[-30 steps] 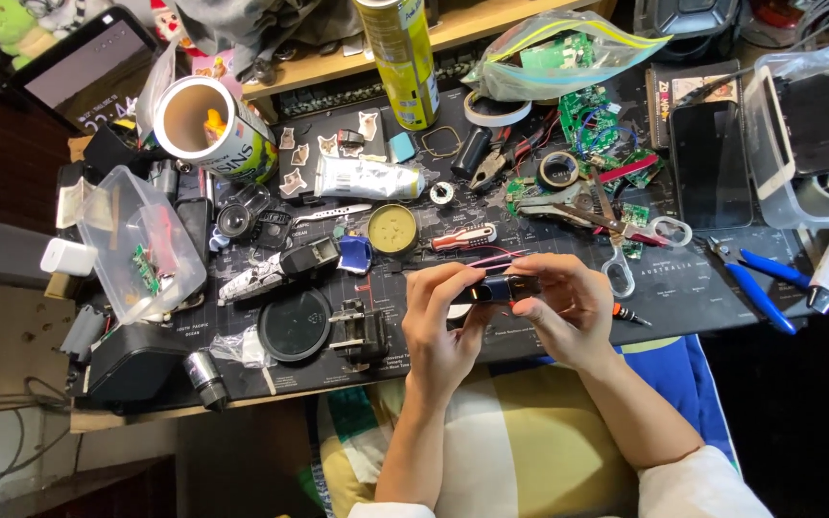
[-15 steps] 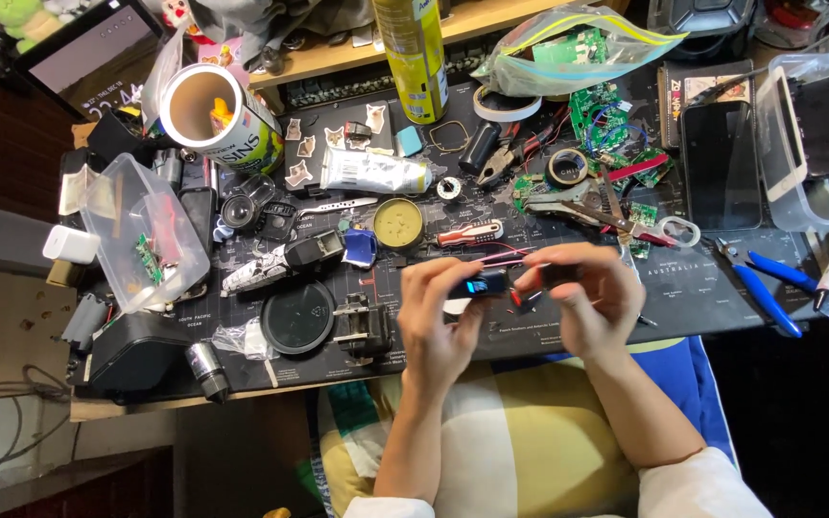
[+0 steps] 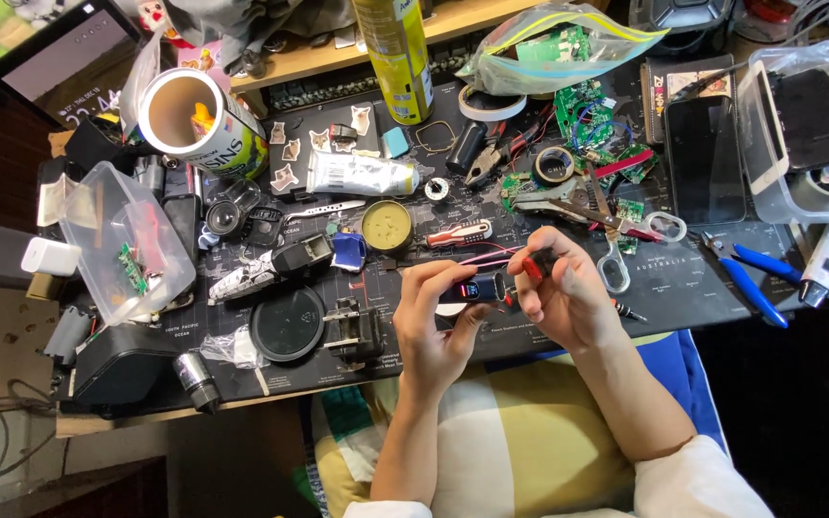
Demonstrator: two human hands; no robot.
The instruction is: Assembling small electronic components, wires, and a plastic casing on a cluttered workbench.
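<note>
Just below the middle of the frame, the left hand (image 3: pixel 431 321) grips a small black device with a lit screen (image 3: pixel 473 289), while the right hand (image 3: pixel 568 297) pinches a red-capped part (image 3: pixel 536 265) at its end. Both hover over the cluttered tabletop (image 3: pixel 683 288). Pink wires (image 3: pixel 482 255) trail just above; scissors (image 3: pixel 616 245) lie right, a round brass tin (image 3: pixel 387 226) upper left, blue pliers (image 3: pixel 746 278) far right.

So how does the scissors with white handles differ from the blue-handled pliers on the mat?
The scissors with white handles lie close beside the right hand; the blue-handled pliers lie farther right, near the mat's edge. The scissors have ring handles; the pliers have straight blue grips. Both lie flat, untouched.
</note>
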